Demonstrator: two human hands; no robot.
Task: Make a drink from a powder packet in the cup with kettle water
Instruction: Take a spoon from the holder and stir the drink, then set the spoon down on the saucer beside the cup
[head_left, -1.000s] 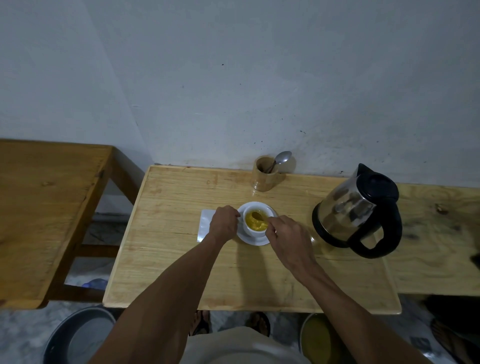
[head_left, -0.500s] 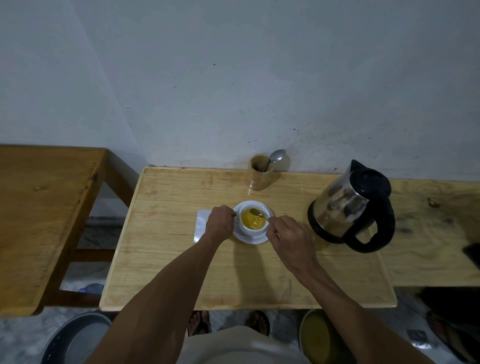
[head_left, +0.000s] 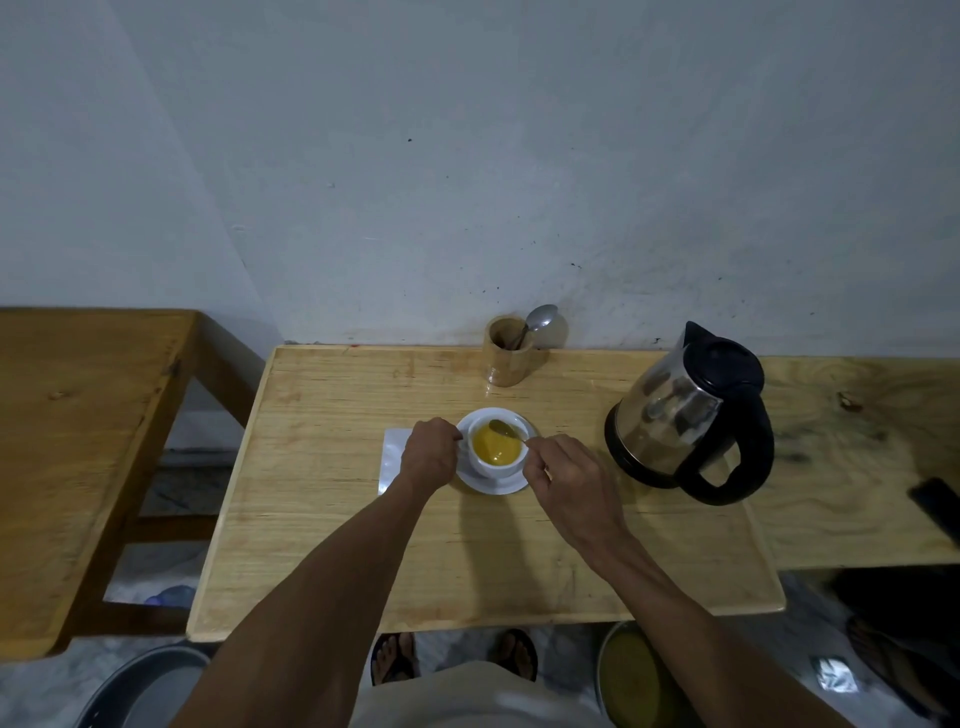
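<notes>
While the left hand (head_left: 430, 453) grips the cup (head_left: 496, 448), right-hand fingers (head_left: 537, 451) pinch the spoon (head_left: 506, 429), stirring yellow drink; next, probably lifting it out cleanly.

The scene is dim and bluish, with soft, even light and no hard glare. A faint shadow falls on the table (head_left: 322, 519) just below the right hand (head_left: 569, 480). To that hand's right, the kettle (head_left: 685, 410) shows muted reflections on its steel. Wide-angle distortion bends the table edges far from both hands. Focus is fairly sharp at the hands; the corners smear.
</notes>
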